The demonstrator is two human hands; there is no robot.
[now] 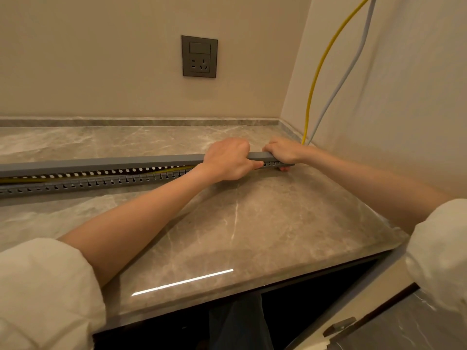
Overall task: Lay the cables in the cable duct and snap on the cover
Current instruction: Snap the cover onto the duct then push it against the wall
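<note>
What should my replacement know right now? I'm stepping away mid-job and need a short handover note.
Left hand: grip closed on the grey cover, near its right end.
Right hand: grip closed on that right end.
Slotted cable duct lies on the marble counter; yellow cable and grey cable run inside it.
Done: cables laid, cover seated at the right.
Left: cover gapes leftward; press it down along the length.

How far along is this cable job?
Done: the yellow cable lies in the duct. In hand: both hands, left and right, press the cover down at the right end. Left: the cover gapes leftward and needs snapping along its length.
</note>
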